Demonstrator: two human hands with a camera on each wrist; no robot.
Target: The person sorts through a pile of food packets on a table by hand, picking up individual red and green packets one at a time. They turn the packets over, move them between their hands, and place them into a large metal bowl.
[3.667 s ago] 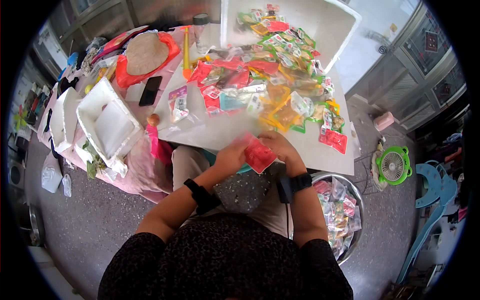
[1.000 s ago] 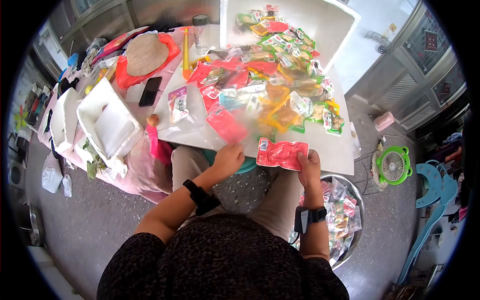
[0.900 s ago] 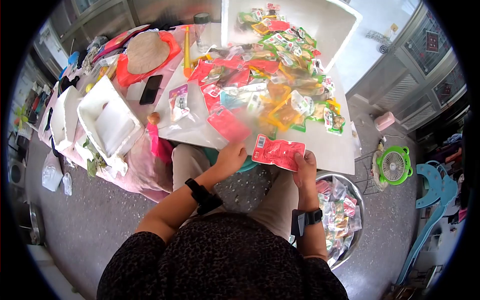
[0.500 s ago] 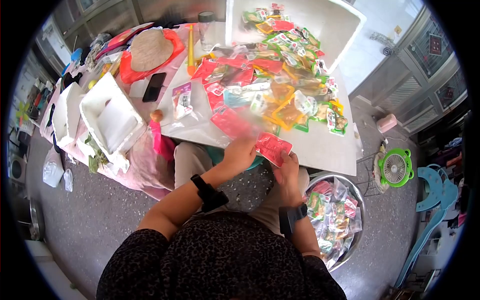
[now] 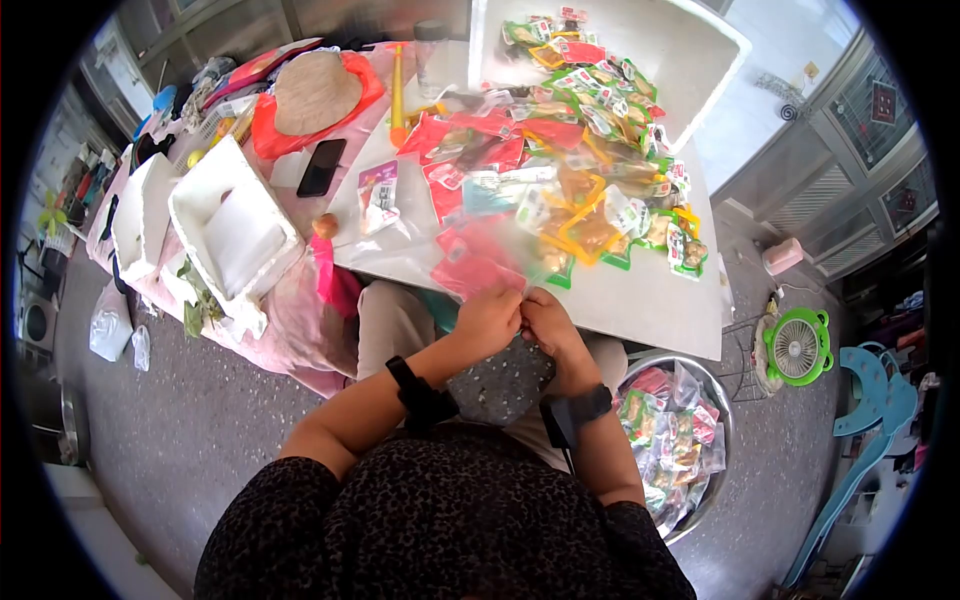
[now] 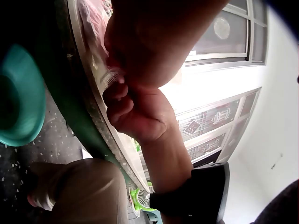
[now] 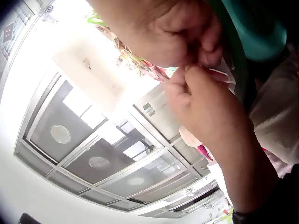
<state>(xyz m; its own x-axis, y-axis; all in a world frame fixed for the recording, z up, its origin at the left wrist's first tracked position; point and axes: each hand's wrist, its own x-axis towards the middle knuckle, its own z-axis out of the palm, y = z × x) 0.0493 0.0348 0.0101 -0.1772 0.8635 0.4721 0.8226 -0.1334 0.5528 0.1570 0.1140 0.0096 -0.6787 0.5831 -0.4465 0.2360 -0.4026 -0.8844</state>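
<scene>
A white-topped table (image 5: 640,315) spans the area in front of you, with a pink cloth (image 5: 290,345) spread over the surface on your left. At the table's far side a large white foam box (image 5: 690,60) has its opening toward you, which seems to leave the colorful sealed food packets (image 5: 575,85) within reach; they run from inside it across the tabletop in an overlapping heap. A round metal basin (image 5: 729,430) sits low beside your right leg, its raised rim keeping in the packets wrapped in clear plastic. On the pink cloth, a smaller white foam box (image 5: 240,235) stands tilted in view, and behind it a tan hat (image 5: 317,93) rests on red plastic. A green fan (image 5: 798,347) is off to your right. Your two hands meet just at the table's near edge, above your lap, apparently so that each can steady the other's fine work. Your left hand (image 5: 490,318) has its fingers bent, pinching at a red packet (image 7: 222,74) with a clear edge; your right hand (image 5: 552,322) is curled around the same spot, grasping it from the other side. That packet is between your fingertips, mostly hidden by them, so the exact grip cannot be told. A dark phone (image 5: 321,168) lies flat between the smaller box and the heap.
</scene>
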